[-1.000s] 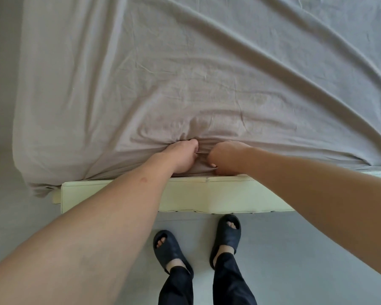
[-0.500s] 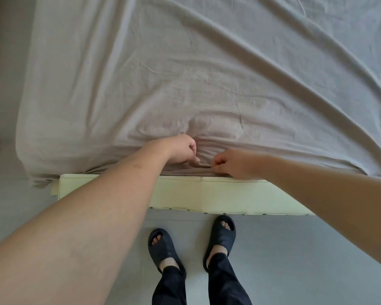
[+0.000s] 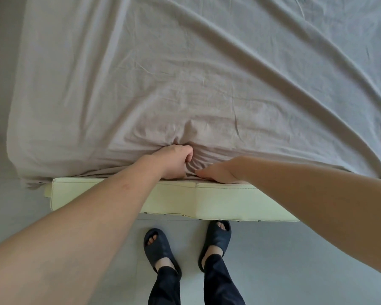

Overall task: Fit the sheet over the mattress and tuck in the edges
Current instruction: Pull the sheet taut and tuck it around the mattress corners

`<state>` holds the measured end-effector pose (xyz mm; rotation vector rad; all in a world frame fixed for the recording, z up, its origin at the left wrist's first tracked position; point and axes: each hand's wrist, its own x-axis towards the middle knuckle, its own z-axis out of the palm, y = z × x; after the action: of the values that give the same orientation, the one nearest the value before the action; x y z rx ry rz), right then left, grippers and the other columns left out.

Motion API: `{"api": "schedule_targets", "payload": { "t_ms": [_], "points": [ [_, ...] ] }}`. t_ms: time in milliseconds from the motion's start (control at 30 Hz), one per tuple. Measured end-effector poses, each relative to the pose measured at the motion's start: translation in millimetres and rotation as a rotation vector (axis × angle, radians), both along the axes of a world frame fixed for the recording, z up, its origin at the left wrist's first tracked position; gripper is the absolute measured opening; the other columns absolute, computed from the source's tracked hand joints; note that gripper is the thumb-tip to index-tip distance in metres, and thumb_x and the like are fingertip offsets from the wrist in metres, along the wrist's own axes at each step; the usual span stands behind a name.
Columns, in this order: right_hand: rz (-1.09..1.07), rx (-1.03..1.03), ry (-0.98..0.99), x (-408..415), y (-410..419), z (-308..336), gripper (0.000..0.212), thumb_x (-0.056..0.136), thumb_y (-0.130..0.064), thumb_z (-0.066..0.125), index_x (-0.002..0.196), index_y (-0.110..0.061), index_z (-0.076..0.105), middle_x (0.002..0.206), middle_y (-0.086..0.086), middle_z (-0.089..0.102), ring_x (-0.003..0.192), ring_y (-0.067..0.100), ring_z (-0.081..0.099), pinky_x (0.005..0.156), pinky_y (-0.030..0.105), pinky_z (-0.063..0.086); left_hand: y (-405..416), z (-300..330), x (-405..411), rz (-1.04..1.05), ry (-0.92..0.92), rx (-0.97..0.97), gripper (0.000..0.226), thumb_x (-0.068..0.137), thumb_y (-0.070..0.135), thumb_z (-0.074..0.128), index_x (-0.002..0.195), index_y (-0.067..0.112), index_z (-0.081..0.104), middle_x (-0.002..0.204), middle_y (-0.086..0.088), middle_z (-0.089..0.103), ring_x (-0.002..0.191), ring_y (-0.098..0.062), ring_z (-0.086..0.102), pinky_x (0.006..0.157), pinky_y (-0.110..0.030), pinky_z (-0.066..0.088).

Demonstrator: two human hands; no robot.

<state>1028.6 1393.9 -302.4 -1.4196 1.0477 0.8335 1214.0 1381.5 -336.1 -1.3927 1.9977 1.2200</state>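
Hands two: left (image 3: 174, 161) gripping one sheet (image 3: 185, 73), right (image 3: 218, 173) flat on it.

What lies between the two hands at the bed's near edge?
Only bunched folds of the grey-beige fabric sheet, between left hand and right hand, in the head view.

Pale cream upholstered bed frame (image 3: 218, 202) runs just below the fingers. Two dark slide sandals (image 3: 161, 249) on grey floor (image 3: 295, 260), further below.

the sheet (image 3: 185, 84) is hiding the mattress and running off the top and right edges, covering the left hand's (image 3: 174, 161) fingertips.
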Motion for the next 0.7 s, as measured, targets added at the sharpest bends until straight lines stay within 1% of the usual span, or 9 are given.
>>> {"api": "schedule_targets", "payload": {
  "t_ms": [100, 167, 233, 300, 367, 400, 467, 567, 700],
  "points": [
    [-0.097, 0.009, -0.021, 9, 1, -14, 0.054, 0.111, -0.044, 0.02, 0.155, -0.019, 0.037, 0.163, 0.007, 0.032, 0.149, 0.024, 0.031, 0.119, 0.036, 0.019, 8, -11, 0, -0.364, -0.106, -0.398, 0.045, 0.076, 0.032, 0.074, 0.11, 0.024, 0.045, 0.111, -0.002, 0.06, 0.109, -0.026, 0.055, 0.092, -0.039, 0.041],
    [-0.147, -0.02, -0.026, 16, 4, -25, 0.055, 0.11, -0.046, 0.025, 0.154, -0.017, 0.038, 0.162, 0.007, 0.033, 0.148, 0.024, 0.031, 0.119, 0.034, 0.018, 11, -17, -3, -0.527, -0.105, -0.683, 0.038, 0.08, 0.03, 0.058, 0.115, 0.017, 0.049, 0.109, -0.007, 0.061, 0.103, -0.031, 0.057, 0.086, -0.043, 0.041],
    [-0.14, 0.019, 0.018, 21, 2, -35, 0.067, 0.107, -0.057, 0.024, 0.159, -0.016, 0.031, 0.166, 0.009, 0.023, 0.153, 0.026, 0.023, 0.124, 0.039, 0.013, 12, -23, -6, -0.596, -0.052, -0.844, 0.045, 0.079, 0.027, 0.046, 0.121, 0.012, 0.048, 0.113, -0.013, 0.057, 0.1, -0.034, 0.054, 0.084, -0.045, 0.04],
    [-0.136, 0.037, 0.045, 21, 1, -45, 0.071, 0.105, -0.061, 0.02, 0.161, -0.019, 0.025, 0.168, 0.011, 0.016, 0.155, 0.028, 0.017, 0.125, 0.044, 0.009, 10, -23, -8, -0.54, -0.037, -0.84, 0.065, 0.077, 0.031, 0.051, 0.137, 0.01, 0.037, 0.133, -0.017, 0.046, 0.12, -0.038, 0.046, 0.1, -0.051, 0.036],
    [-0.146, 0.039, 0.058, 22, 3, -47, 0.072, 0.104, -0.065, 0.019, 0.162, -0.022, 0.02, 0.169, 0.011, 0.013, 0.156, 0.027, 0.013, 0.126, 0.045, 0.006, 10, -18, -8, -0.473, -0.138, -0.72, 0.088, 0.08, 0.036, 0.043, 0.156, 0.014, 0.006, 0.16, -0.02, 0.01, 0.147, -0.042, 0.012, 0.117, -0.063, 0.014],
    [-0.135, 0.043, 0.058, 22, 3, -44, 0.073, 0.103, -0.065, 0.022, 0.161, -0.022, 0.021, 0.169, 0.009, 0.014, 0.156, 0.026, 0.014, 0.126, 0.045, 0.007, 10, -18, -8, -0.452, -0.201, -0.667, 0.093, 0.083, 0.037, 0.04, 0.158, 0.018, -0.012, 0.164, -0.017, -0.011, 0.151, -0.043, -0.007, 0.116, -0.069, 0.003],
    [-0.126, 0.061, 0.071, 23, 5, -33, 0.063, 0.105, -0.054, 0.032, 0.159, -0.021, 0.031, 0.167, 0.007, 0.023, 0.153, 0.024, 0.023, 0.123, 0.042, 0.014, 8, -18, -9, -0.433, -0.282, -0.572, 0.101, 0.088, 0.038, 0.046, 0.155, 0.022, -0.028, 0.163, -0.013, -0.031, 0.149, -0.043, -0.026, 0.111, -0.076, -0.006],
    [-0.1, 0.05, 0.029, 20, 1, -13, 0.046, 0.106, -0.037, 0.038, 0.149, -0.022, 0.047, 0.158, 0.005, 0.041, 0.143, 0.023, 0.04, 0.114, 0.038, 0.028, 8, -33, -15, -0.389, -0.308, -0.584, 0.101, 0.091, 0.035, 0.047, 0.154, 0.023, -0.03, 0.162, -0.013, -0.035, 0.148, -0.044, -0.029, 0.108, -0.079, -0.007],
    [-0.061, -0.033, 0.081, -4, -13, 15, 0.04, 0.109, -0.032, 0.038, 0.138, -0.013, 0.057, 0.143, 0.006, 0.056, 0.134, 0.026, 0.049, 0.101, 0.035, 0.036, 9, -43, -13, -0.38, -0.32, -0.643, 0.106, 0.088, 0.041, 0.052, 0.155, 0.022, -0.027, 0.163, -0.014, -0.031, 0.149, -0.045, -0.024, 0.106, -0.08, -0.005]
  ]
}}
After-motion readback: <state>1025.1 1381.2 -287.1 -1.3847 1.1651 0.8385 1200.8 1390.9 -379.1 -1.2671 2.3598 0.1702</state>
